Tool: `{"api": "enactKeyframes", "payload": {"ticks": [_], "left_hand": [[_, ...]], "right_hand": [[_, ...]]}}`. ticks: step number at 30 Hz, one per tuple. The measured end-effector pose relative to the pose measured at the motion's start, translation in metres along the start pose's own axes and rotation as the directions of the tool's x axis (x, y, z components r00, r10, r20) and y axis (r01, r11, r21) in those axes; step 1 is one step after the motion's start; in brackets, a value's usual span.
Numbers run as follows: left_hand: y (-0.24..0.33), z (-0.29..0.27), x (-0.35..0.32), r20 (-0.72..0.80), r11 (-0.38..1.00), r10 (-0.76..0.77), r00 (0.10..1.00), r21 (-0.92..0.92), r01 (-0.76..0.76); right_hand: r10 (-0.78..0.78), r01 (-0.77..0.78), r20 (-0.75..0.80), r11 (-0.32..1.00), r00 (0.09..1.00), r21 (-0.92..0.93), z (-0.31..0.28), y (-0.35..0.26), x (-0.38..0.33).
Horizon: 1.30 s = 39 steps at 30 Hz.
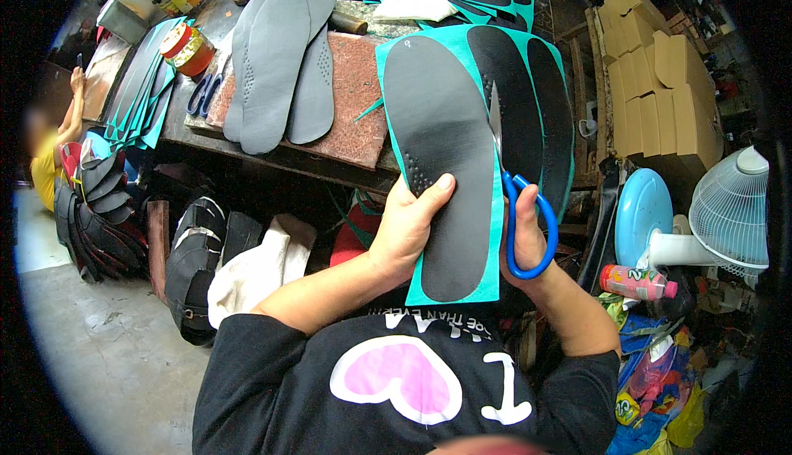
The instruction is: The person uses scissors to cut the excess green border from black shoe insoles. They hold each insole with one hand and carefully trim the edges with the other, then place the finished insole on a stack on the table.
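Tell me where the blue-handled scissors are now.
In the head view, right of centre: the right hand holds the blue-handled scissors, blades along the right edge of the teal-backed insole.

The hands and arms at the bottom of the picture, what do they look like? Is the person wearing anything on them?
Both hands, the left hand and the right hand, are bare: no gloves, rings or watch show. The forearms are bare too. Black short sleeves start near the elbows, part of a black T-shirt with a pink heart outlined in white and white letters on the front.

Matt grey foam insole point(441, 158) w/ teal backing; scissors point(520, 199) blue glossy plastic handles.
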<state>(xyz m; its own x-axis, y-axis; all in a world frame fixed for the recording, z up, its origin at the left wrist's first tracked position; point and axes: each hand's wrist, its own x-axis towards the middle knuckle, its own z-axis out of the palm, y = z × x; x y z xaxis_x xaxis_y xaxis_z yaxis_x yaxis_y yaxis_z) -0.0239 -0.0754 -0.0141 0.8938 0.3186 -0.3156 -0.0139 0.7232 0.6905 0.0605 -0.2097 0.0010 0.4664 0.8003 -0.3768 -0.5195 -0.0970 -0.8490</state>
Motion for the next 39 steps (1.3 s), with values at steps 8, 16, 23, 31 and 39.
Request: {"api": "enactKeyframes", "payload": {"ticks": [8, 16, 23, 31, 39], "left_hand": [[0.008, -0.008, 0.001, -0.009, 0.998, -0.012, 1.0, 0.058, 0.013], [0.02, -0.008, 0.004, 0.016, 0.987, 0.076, 0.997, 0.142, -0.078], [0.022, -0.012, 0.005, 0.023, 0.984, 0.083, 0.996, 0.156, -0.086], [0.032, -0.019, 0.006, -0.027, 0.973, 0.149, 0.989, 0.181, -0.142], [0.042, -0.023, 0.016, -0.057, 0.913, 0.366, 0.929, 0.216, -0.347]], "right_hand": [[-0.016, 0.022, 0.085, 0.998, 0.996, -0.063, -0.006, -0.01, -0.001], [-0.04, 0.08, 0.172, 0.97, 0.984, -0.228, -0.023, -0.029, 0.036], [-0.048, 0.055, 0.053, 0.988, 0.997, -0.145, -0.013, -0.043, 0.073], [-0.023, 0.064, 0.167, 0.968, 0.986, -0.243, -0.012, -0.056, 0.108], [-0.198, 0.207, 0.061, 0.941, 0.978, -0.267, -0.009, -0.056, 0.091]]}}
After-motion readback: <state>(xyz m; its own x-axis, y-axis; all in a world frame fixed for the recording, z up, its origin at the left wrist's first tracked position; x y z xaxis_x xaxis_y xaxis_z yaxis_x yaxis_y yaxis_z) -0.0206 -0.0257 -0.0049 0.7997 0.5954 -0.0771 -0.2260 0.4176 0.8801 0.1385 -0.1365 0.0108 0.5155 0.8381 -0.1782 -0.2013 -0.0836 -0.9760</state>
